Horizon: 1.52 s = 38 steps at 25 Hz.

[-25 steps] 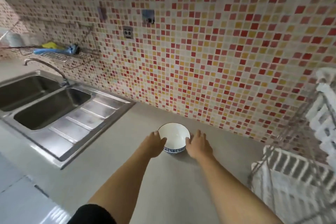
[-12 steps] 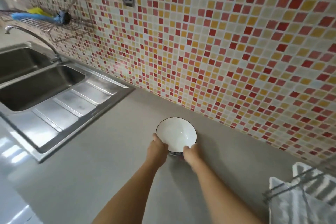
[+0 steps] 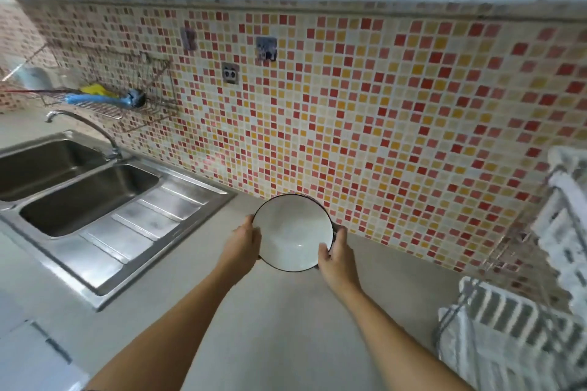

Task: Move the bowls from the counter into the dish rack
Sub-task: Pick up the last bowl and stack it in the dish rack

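Bowl, white with dark rim, held over the grey tabletop near the tiled wall, left hand and right hand clasping opposite sides of its rim, steel sink to the left, dish rack at the near right.

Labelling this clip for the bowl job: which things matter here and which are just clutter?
Job: bowl, held by left hand and right hand; dish rack; counter.
Clutter: sink, tap, wall rack, blue brush, socket.
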Each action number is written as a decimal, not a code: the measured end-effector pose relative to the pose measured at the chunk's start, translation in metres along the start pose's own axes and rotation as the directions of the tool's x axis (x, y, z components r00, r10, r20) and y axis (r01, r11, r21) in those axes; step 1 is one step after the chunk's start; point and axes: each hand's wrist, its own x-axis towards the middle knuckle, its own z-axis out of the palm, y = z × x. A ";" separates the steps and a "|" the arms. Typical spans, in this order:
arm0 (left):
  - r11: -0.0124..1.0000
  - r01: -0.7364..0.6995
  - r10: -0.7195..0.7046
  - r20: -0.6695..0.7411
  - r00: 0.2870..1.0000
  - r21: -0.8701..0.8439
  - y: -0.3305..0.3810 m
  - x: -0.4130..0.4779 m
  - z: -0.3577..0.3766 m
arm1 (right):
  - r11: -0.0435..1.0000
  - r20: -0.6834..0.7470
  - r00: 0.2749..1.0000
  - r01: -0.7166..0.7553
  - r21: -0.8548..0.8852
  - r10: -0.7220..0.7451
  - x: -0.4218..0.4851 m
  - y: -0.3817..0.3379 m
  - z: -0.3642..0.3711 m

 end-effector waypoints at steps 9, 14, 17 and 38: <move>0.799 -0.550 0.429 -0.409 0.805 -0.245 0.130 -0.091 -0.125 | 0.838 -0.230 0.829 0.539 0.084 -0.511 -0.101 -0.169 -0.125; 0.608 -0.735 0.622 -0.395 0.676 -0.300 0.212 -0.145 -0.161 | 0.718 -0.365 0.646 0.690 -0.097 -0.670 -0.153 -0.206 -0.211; 0.411 -0.657 0.744 -0.183 0.642 -0.632 0.262 -0.173 -0.168 | 0.662 -0.437 0.524 0.699 -0.270 -0.731 -0.177 -0.203 -0.263; 0.456 -0.832 0.886 0.257 0.387 -0.317 0.471 -0.325 0.091 | 0.711 -0.112 0.882 0.287 -0.641 -0.458 -0.306 -0.031 -0.591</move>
